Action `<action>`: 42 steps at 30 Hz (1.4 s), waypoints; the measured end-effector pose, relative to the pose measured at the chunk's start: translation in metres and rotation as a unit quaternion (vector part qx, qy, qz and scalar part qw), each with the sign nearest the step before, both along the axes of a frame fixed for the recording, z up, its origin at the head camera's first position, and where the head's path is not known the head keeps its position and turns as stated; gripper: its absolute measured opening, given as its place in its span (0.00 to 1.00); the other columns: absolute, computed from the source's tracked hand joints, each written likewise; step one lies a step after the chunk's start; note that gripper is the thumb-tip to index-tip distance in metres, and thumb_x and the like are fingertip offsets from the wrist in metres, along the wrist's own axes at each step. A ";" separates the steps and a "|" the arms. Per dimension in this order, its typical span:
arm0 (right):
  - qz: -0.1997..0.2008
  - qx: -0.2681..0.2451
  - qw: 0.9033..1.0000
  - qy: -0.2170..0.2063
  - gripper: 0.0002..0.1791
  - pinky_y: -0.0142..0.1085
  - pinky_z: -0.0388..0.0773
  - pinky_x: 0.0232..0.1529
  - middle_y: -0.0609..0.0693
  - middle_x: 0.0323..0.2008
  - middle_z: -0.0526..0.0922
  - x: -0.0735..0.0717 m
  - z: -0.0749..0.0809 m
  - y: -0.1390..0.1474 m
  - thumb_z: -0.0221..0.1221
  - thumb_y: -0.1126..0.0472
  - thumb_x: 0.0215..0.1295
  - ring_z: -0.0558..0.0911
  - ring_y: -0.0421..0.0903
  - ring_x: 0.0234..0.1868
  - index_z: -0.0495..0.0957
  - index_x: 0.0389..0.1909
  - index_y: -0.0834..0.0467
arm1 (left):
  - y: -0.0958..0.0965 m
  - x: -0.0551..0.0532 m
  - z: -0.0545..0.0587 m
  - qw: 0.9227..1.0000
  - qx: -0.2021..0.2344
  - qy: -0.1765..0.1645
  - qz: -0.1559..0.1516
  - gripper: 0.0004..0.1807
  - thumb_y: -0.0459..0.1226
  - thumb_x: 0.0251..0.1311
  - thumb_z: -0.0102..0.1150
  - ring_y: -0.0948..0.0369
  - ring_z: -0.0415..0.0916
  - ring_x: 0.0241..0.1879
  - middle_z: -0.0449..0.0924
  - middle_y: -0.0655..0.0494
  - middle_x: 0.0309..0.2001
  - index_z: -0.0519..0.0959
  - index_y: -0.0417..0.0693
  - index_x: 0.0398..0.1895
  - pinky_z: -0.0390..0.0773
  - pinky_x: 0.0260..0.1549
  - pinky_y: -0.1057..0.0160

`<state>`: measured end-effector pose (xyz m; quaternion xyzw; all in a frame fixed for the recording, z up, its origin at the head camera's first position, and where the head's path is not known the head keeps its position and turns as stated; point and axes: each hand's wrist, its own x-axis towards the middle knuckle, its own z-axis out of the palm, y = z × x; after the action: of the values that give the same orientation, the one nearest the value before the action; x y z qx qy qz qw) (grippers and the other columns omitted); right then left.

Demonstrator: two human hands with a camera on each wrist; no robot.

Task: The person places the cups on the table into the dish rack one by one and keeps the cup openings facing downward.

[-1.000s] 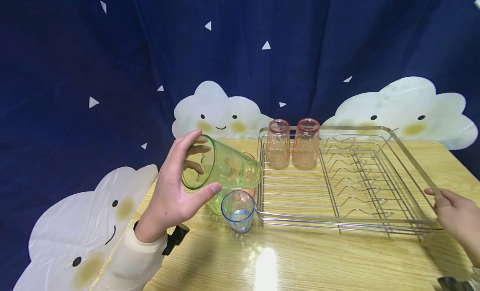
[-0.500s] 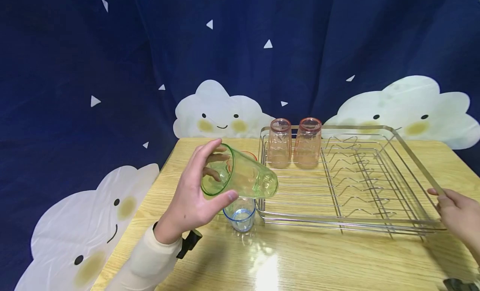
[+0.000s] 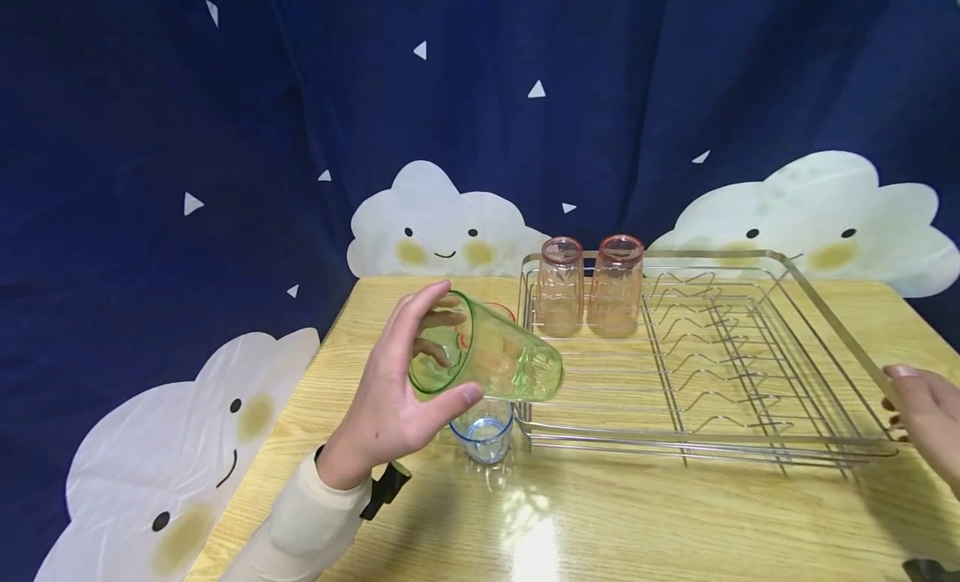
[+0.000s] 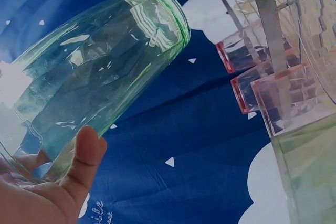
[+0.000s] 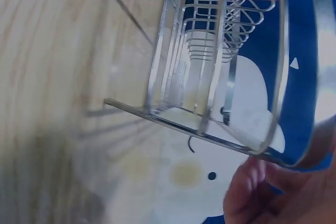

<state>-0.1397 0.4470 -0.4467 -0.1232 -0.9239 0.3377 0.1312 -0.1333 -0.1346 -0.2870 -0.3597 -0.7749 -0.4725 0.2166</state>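
In the head view, my left hand (image 3: 393, 403) holds a clear green tumbler (image 3: 525, 365) by its rim end, thumb outside and fingertips showing at its mouth. The tumbler is tilted on its side, base to the right, over the rack's left edge. The left wrist view shows its faceted wall (image 4: 100, 66) and the thumb (image 4: 88, 148) against it. At the right end of the wire dish rack (image 3: 675, 436), my right hand (image 3: 933, 419) grips the rim, thumb on top and fingers beneath. Two pink tumblers (image 3: 561, 294) stand upside down in the rack's back left.
A blue-rimmed glass (image 3: 483, 440) stands upright on the wooden table (image 3: 637, 515), left of the rack. Behind the green tumbler, a red-rimmed glass (image 3: 501, 309) is mostly hidden. A dark blue curtain (image 3: 480, 90) with clouds hangs at the back.
My left hand has carried the green tumbler right and slightly down, to the rack's left edge. The right hand has shifted its hold on the rim, with the thumb now on top.
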 end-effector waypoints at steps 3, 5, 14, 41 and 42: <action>-0.038 0.021 0.995 0.086 0.25 0.28 0.68 0.34 0.20 0.43 0.63 -0.014 -0.039 0.033 0.37 0.49 0.79 0.64 0.19 0.40 0.55 0.75 0.37 | 0.001 0.000 0.000 1.000 0.001 -0.004 -0.001 0.50 0.33 0.42 0.71 0.52 0.76 0.58 0.70 0.46 0.63 0.60 0.45 0.74 0.82 0.37 0.63; -0.064 0.023 0.989 0.128 0.26 0.25 0.63 0.47 0.18 0.50 0.60 -0.017 -0.042 0.028 0.40 0.50 0.79 0.62 0.20 0.51 0.57 0.75 0.38 | 0.002 0.000 0.000 1.000 0.003 -0.006 -0.003 0.50 0.33 0.42 0.71 0.51 0.77 0.58 0.70 0.46 0.63 0.60 0.46 0.74 0.82 0.37 0.63; -0.026 0.097 0.975 0.196 0.24 0.29 0.55 0.57 0.77 0.61 0.68 0.034 0.079 -0.113 0.44 0.61 0.76 0.65 0.72 0.66 0.67 0.64 0.73 | 0.005 0.002 0.000 1.000 0.011 -0.018 -0.008 0.50 0.34 0.43 0.71 0.52 0.77 0.58 0.70 0.48 0.64 0.60 0.48 0.74 0.82 0.38 0.63; 0.198 0.087 0.940 0.262 0.25 0.10 0.59 0.48 0.20 0.58 0.66 0.048 0.094 -0.176 0.64 0.75 0.54 0.64 0.18 0.58 0.78 0.56 0.63 | 0.015 0.001 0.000 0.999 0.018 -0.006 -0.038 0.49 0.37 0.44 0.70 0.51 0.77 0.57 0.70 0.43 0.62 0.59 0.45 0.74 0.83 0.39 0.63; 0.201 0.087 0.940 0.263 0.25 0.10 0.59 0.48 0.20 0.58 0.66 0.048 0.094 -0.177 0.64 0.75 0.54 0.64 0.19 0.59 0.78 0.55 0.63 | 0.015 0.001 0.000 0.999 0.018 -0.005 -0.038 0.49 0.37 0.44 0.70 0.51 0.77 0.57 0.70 0.43 0.62 0.59 0.46 0.74 0.83 0.39 0.63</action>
<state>-0.0913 0.2701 -0.3525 0.1700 -0.8876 0.2958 0.3095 -0.1321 -0.1192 -0.2867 -0.3828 -0.7533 -0.4958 0.2006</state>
